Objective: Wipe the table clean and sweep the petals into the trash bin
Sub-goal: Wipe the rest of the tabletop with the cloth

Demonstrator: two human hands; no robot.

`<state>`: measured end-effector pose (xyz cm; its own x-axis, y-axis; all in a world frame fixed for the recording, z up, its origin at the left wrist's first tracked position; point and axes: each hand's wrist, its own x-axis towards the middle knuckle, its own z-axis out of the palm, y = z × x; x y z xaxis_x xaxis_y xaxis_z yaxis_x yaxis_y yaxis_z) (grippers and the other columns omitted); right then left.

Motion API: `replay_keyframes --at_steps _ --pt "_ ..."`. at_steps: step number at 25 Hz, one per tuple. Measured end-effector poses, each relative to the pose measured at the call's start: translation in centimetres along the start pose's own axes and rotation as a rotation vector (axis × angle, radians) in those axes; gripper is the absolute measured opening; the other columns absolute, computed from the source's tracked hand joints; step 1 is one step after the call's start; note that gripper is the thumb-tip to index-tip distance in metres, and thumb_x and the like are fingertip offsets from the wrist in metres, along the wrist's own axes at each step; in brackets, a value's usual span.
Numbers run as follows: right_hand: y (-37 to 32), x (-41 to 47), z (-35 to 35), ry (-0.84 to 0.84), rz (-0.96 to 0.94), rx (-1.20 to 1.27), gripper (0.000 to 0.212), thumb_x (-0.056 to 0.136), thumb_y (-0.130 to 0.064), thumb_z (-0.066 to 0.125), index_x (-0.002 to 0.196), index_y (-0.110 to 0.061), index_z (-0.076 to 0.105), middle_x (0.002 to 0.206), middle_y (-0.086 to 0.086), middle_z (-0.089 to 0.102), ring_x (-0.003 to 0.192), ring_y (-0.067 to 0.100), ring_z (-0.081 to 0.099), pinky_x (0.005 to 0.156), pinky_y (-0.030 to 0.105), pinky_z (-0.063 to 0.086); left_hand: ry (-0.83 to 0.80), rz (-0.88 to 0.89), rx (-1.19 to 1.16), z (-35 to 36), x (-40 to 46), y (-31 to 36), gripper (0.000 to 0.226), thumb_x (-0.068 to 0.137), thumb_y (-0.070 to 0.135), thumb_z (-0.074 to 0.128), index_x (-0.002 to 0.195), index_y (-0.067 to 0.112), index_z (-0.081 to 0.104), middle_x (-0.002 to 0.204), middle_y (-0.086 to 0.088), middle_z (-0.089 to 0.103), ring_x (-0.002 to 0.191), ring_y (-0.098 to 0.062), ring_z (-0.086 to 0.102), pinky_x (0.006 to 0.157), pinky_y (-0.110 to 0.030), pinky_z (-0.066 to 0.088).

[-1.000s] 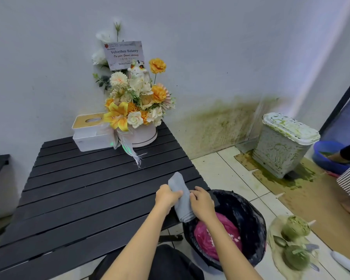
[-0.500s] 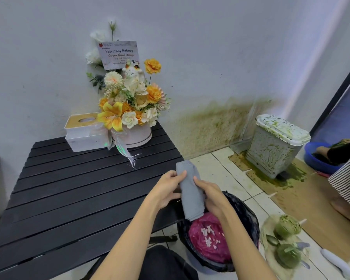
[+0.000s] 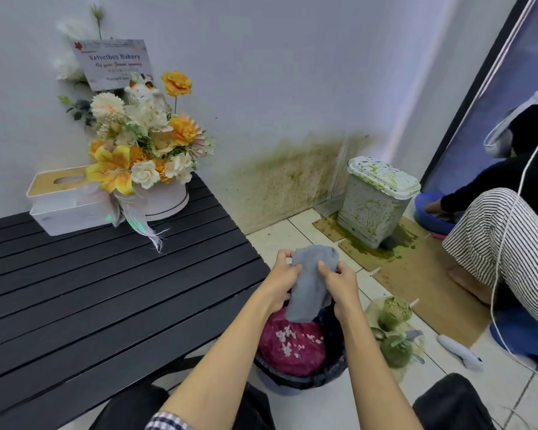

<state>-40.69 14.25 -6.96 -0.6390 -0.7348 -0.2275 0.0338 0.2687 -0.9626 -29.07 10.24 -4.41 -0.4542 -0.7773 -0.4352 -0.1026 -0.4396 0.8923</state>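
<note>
A grey cloth hangs over the trash bin, held from both sides. My left hand grips its left edge and my right hand grips its right edge. The bin stands on the floor just off the right edge of the black slatted table. It has a dark liner and a magenta bag inside, with small white petals lying on the bag. No petals show on the table top.
A flower arrangement in a white pot and a white tissue box stand at the table's back. A stained white bin stands by the wall. Green cups sit on the floor right of the trash bin. A person in striped trousers crouches at right.
Both hands have carried the cloth rightward off the table edge to above the bin. More white petals now lie on the magenta bag.
</note>
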Motion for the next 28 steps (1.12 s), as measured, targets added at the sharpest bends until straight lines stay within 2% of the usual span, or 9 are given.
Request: replay_keyframes --at_steps 3,7,10,12,16,18,22,25,28 --pt "0.2 0.4 -0.2 0.052 0.007 0.041 0.024 0.083 -0.030 0.066 0.095 -0.011 0.056 0.110 0.016 0.063 0.099 0.029 0.061 0.084 0.046 0.052 -0.070 0.014 -0.032 0.4 0.3 0.7 0.010 0.099 0.020 0.038 0.099 0.029 0.037 0.101 -0.008 0.058 0.090 -0.022 0.054 0.071 -0.033 0.043" --pt "0.4 0.0 0.0 -0.034 0.183 0.055 0.067 0.081 -0.052 0.064 0.125 -0.005 0.049 0.120 0.010 0.058 0.108 0.026 0.060 0.087 0.039 0.053 -0.158 0.025 -0.206 -0.4 0.5 1.4 0.008 0.102 0.019 0.035 0.102 0.027 0.037 0.106 -0.007 0.057 0.085 -0.023 0.060 0.071 -0.039 0.051" --pt "-0.1 -1.4 0.9 -0.195 0.251 0.127 0.059 0.082 -0.058 0.058 0.103 -0.004 0.064 0.098 0.014 0.071 0.084 0.023 0.069 0.063 0.029 0.055 -0.095 0.022 -0.306 -1.7 0.8 1.4 0.026 0.099 0.018 0.042 0.124 0.011 0.036 0.123 -0.014 0.057 0.091 -0.027 0.065 0.080 -0.046 0.056" --pt "-0.3 -1.4 1.9 -0.287 0.183 0.177 0.049 0.084 -0.049 0.062 0.108 -0.006 0.064 0.101 0.013 0.072 0.088 0.022 0.070 0.068 0.029 0.057 0.004 0.054 -0.253 -3.3 0.6 1.6 0.043 0.094 0.022 0.055 0.130 0.003 0.042 0.125 -0.014 0.062 0.092 -0.025 0.068 0.072 -0.040 0.059" --pt "-2.0 -1.9 6.2 -0.468 0.061 0.163 0.040 0.084 -0.031 0.069 0.115 -0.009 0.057 0.115 0.013 0.068 0.100 0.024 0.067 0.085 0.036 0.056 0.296 0.216 -0.162 -8.5 -0.7 2.4 0.054 0.087 0.019 0.067 0.132 0.013 0.038 0.123 -0.008 0.063 0.094 -0.016 0.066 0.064 -0.032 0.057" --pt "-2.3 -2.6 9.0 -0.412 -0.056 -0.073 0.038 0.084 -0.032 0.068 0.115 -0.013 0.055 0.122 0.012 0.063 0.104 0.022 0.061 0.085 0.034 0.051 0.403 0.236 0.032 -11.1 -1.1 1.9 0.060 0.089 0.017 0.063 0.139 0.018 0.030 0.133 -0.012 0.056 0.103 -0.023 0.062 0.070 -0.037 0.058" --pt "0.4 -3.7 13.2 -0.103 -0.370 -0.904 0.061 0.086 -0.034 0.062 0.139 -0.019 0.036 0.152 0.013 0.030 0.139 0.034 0.027 0.109 0.049 0.027 0.473 0.108 1.110 -14.8 -0.7 -2.3 0.071 0.097 0.037 0.044 0.152 0.020 0.002 0.162 -0.010 0.005 0.145 -0.033 0.019 0.111 -0.051 0.027" --pt "2.1 -3.0 14.4 -0.105 -0.641 -0.987 0.051 0.089 -0.041 0.040 0.135 -0.022 0.050 0.148 0.004 0.043 0.134 0.034 0.043 0.104 0.053 0.039 0.355 0.107 1.336 -15.4 0.3 -4.0 0.054 0.102 0.040 0.019 0.152 0.029 0.001 0.163 0.004 -0.004 0.150 -0.026 -0.006 0.118 -0.055 0.007" --pt "3.4 -2.3 14.9 -0.230 -0.509 -1.076 0.078 0.081 -0.050 -0.008 0.148 -0.026 0.024 0.157 -0.003 0.023 0.146 0.029 0.018 0.116 0.051 0.016 0.319 0.118 1.483 -16.0 1.4 -4.0 0.052 0.102 0.039 0.011 0.151 0.028 -0.003 0.162 0.010 -0.005 0.148 -0.028 -0.018 0.117 -0.057 -0.004"
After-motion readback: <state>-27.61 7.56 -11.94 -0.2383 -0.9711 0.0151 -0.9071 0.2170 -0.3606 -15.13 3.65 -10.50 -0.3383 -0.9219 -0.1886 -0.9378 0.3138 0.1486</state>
